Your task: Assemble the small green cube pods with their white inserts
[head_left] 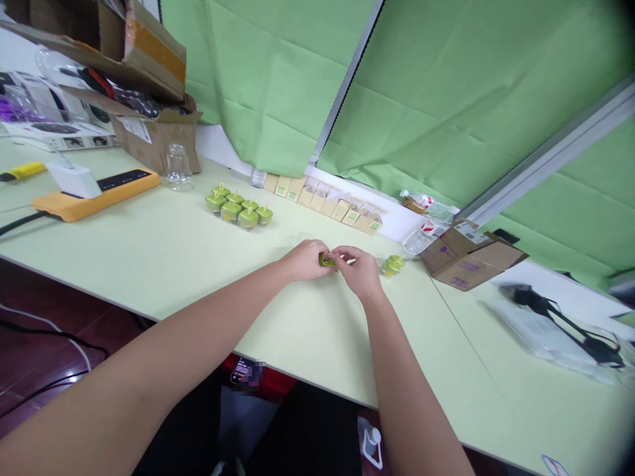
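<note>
Over the middle of the table, my left hand (306, 260) is closed around a small green lid (325, 260). My right hand (359, 270) pinches at the same lid from the other side, its fingertips on a small yellowish part. Fingers cover most of the piece. Just beyond my left hand lies a thin clear plastic piece (301, 238), hard to make out. To the right of my hands are more green lids (394, 264) with clear plastic around them. Several small clear cups with green lids (240, 206) and yellowish loops on top stand grouped farther left.
Along the back edge runs a row of small cardboard boxes (322, 198). An orange power strip (99, 194), a clear plastic bottle (177, 168) and cardboard boxes (159, 135) stand left. Plastic bottles (421, 235), a carton (466, 258) and a black strap (570, 324) lie right.
</note>
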A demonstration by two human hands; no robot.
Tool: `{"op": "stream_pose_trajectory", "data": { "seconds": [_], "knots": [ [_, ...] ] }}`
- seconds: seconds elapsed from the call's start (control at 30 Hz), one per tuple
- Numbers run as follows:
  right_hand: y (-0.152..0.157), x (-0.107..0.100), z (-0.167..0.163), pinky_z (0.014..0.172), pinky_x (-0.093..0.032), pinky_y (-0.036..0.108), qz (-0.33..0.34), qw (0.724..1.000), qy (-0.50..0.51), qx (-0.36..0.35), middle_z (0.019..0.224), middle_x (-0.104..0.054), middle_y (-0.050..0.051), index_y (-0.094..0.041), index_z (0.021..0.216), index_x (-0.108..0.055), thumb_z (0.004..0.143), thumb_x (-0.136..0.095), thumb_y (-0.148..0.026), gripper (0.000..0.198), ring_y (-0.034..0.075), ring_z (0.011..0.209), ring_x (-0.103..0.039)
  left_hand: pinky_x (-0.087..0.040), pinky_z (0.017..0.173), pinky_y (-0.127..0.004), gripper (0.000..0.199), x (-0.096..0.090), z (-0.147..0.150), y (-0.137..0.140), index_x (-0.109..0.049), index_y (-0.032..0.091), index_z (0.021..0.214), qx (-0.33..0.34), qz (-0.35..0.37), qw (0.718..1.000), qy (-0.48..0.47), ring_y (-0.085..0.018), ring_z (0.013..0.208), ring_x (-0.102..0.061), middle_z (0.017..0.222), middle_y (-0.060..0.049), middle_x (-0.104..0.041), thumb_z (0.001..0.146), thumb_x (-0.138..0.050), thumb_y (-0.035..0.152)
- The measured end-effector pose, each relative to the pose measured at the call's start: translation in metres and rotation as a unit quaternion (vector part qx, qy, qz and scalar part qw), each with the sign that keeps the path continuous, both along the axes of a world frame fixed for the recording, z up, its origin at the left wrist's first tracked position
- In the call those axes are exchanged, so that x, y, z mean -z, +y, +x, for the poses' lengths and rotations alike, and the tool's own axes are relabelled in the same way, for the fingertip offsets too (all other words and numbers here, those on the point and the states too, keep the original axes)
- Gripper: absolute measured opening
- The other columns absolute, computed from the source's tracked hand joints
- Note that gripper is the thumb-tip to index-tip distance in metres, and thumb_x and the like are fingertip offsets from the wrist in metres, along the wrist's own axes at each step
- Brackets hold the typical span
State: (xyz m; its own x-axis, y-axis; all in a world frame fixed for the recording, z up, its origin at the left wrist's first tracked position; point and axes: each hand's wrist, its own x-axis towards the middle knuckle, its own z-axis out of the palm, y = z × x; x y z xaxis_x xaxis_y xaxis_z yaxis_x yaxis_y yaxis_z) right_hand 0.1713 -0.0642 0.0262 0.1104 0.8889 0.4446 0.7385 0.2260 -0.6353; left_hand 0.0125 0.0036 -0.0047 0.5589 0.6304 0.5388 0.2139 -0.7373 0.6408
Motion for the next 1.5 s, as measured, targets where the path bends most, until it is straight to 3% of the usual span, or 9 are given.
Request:
{"op": "stream_pose_trajectory", "data": {
  "seconds": [0.2,0.37,0.57,0.77,0.97,1.17,1.5],
  "knots": [
    [-0.003,-0.002,0.001,0.069,-0.048,0.03,-0.027,0.998,-0.059,-0.014,0.079,-0.072,-0.001,-0.026,0.079,-0.075,0.08,-0.061,-0.034,0.016,0.016,0.067,-0.059,-0.043,0.064,-0.028,0.025,-0.001,-0.002,-0.001,-0.067,0.018,0.082,-0.01,-0.014,1.0,0.024,-0.017,0.072,-0.06,0.079,-0.005,-0.067,0.073,-0.068,0.041],
    [-0.003,0.0,0.002,0.066,-0.045,0.029,-0.046,0.993,-0.102,-0.036,0.078,-0.072,-0.002,-0.027,0.08,-0.075,0.081,-0.055,-0.029,0.02,0.017,0.069,-0.059,-0.041,0.064,-0.027,0.018,-0.003,-0.003,-0.004,-0.066,0.018,0.083,0.016,-0.017,0.999,0.026,-0.016,0.071,-0.058,0.077,-0.002,-0.066,0.072,-0.066,0.032],
    [-0.005,-0.002,0.003,0.062,-0.04,0.028,-0.034,0.987,-0.15,-0.049,0.068,-0.069,-0.002,-0.027,0.068,-0.071,0.08,-0.053,-0.023,0.023,0.016,0.063,-0.055,-0.043,0.065,-0.025,0.037,-0.003,-0.005,-0.005,-0.061,0.021,0.104,0.058,-0.062,0.996,0.004,-0.015,0.073,-0.058,0.087,0.0,-0.067,0.068,-0.069,0.027],
    [-0.005,-0.002,0.004,0.062,-0.04,0.027,0.003,0.993,-0.114,-0.015,0.077,-0.071,-0.002,-0.028,0.082,-0.076,0.083,-0.056,-0.027,0.02,0.015,0.063,-0.054,-0.044,0.068,-0.026,0.036,0.0,-0.004,0.0,-0.062,0.02,0.105,0.059,-0.068,0.996,-0.001,-0.015,0.077,-0.059,0.09,-0.002,-0.067,0.07,-0.07,0.027],
    [-0.003,0.003,0.001,0.06,-0.036,0.024,-0.031,0.99,-0.135,-0.031,0.065,-0.064,-0.003,-0.024,0.077,-0.074,0.081,-0.054,-0.023,0.02,0.012,0.058,-0.049,-0.044,0.067,-0.025,0.035,0.002,-0.003,-0.001,-0.063,0.02,0.105,0.074,-0.076,0.994,-0.012,-0.014,0.075,-0.059,0.089,-0.001,-0.068,0.07,-0.068,0.025],
    [-0.003,0.005,0.003,0.059,-0.036,0.024,-0.07,0.987,-0.142,0.003,0.067,-0.066,-0.003,-0.026,0.082,-0.076,0.08,-0.056,-0.023,0.02,0.012,0.058,-0.051,-0.045,0.065,-0.025,0.037,0.005,-0.001,-0.001,-0.063,0.019,0.104,0.08,-0.114,0.99,-0.024,-0.013,0.071,-0.058,0.086,-0.001,-0.067,0.067,-0.07,0.023],
    [-0.002,0.002,0.001,0.068,-0.039,0.025,-0.065,0.966,-0.248,-0.029,0.086,-0.071,0.0,-0.026,0.081,-0.073,0.08,-0.051,-0.012,0.025,0.015,0.073,-0.058,-0.042,0.062,-0.024,0.036,0.008,0.001,-0.001,-0.064,0.018,0.101,0.084,-0.106,0.99,-0.027,-0.013,0.07,-0.056,0.083,-0.001,-0.066,0.066,-0.071,0.024]
  ]
}}
